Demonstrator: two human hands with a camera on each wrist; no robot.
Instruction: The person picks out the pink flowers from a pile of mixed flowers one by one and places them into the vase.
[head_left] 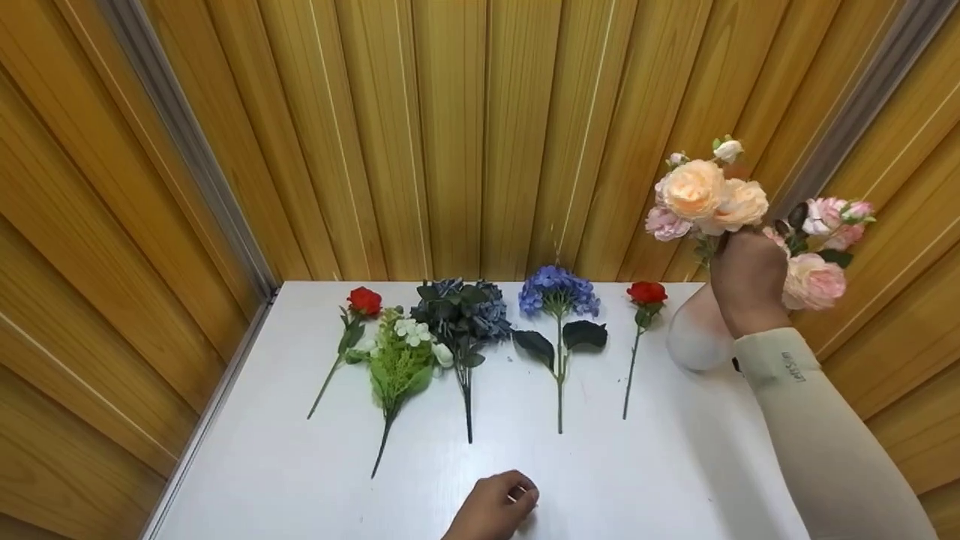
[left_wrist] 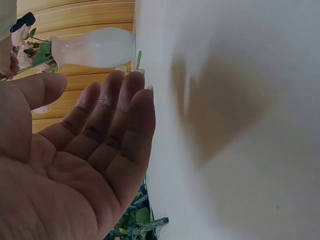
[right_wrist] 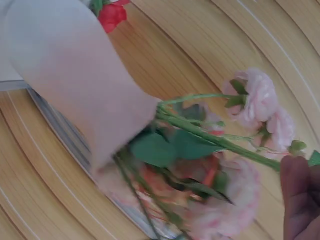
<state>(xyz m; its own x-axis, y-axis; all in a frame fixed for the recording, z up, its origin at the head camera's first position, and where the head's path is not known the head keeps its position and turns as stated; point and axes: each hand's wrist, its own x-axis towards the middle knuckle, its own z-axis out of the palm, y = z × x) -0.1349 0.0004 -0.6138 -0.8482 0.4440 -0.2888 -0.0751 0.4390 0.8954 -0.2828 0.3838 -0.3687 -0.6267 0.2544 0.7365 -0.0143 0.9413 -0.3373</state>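
My right hand (head_left: 750, 274) pinches the green stem (right_wrist: 220, 141) of an artificial peach and pink flower spray (head_left: 694, 190) above the vase. The pale pink and white vase (head_left: 697, 330) stands at the table's back right; in the right wrist view that stem runs into its mouth. Other pink flowers (head_left: 816, 281) stand in the vase, partly hidden by the hand. My left hand (head_left: 491, 506) is at the table's front middle, holding nothing. Its fingers (left_wrist: 132, 125) are loosely bent in the left wrist view.
Across the white table (head_left: 570, 480) lie a red rose (head_left: 365, 301), a green-and-white spray (head_left: 401, 360), a dark blue bunch (head_left: 465, 311), a blue hydrangea (head_left: 559, 292) and another red rose (head_left: 646, 292). Wood-look walls (head_left: 450, 135) enclose the back and sides.
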